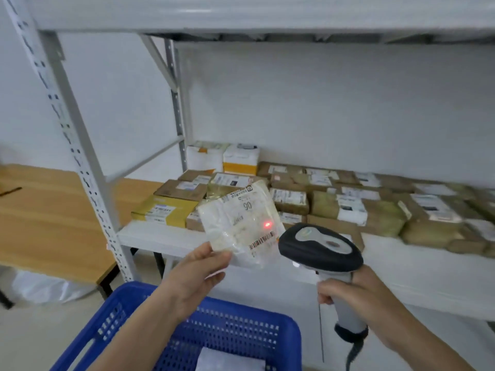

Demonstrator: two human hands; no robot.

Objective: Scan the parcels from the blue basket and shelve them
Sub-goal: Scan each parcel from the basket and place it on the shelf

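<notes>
A white metal shelf (166,238) holds rows of brown parcels (356,207); below sits the blue basket (230,328); the right hand (359,293) grips a scanner (320,249); the left hand (199,271) pinches a white parcel (239,222) above the basket, red dot just above its barcode; scanning appears underway; shelving likely follows.

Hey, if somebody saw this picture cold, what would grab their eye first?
The red scan dot glowing on the white parcel, which the left hand holds up mid-frame, stands out first. Just right of it, the right hand grips a barcode scanner aimed at the label. Behind them, brown parcels crowd the white shelf, and the blue basket sits at the bottom edge.
</notes>
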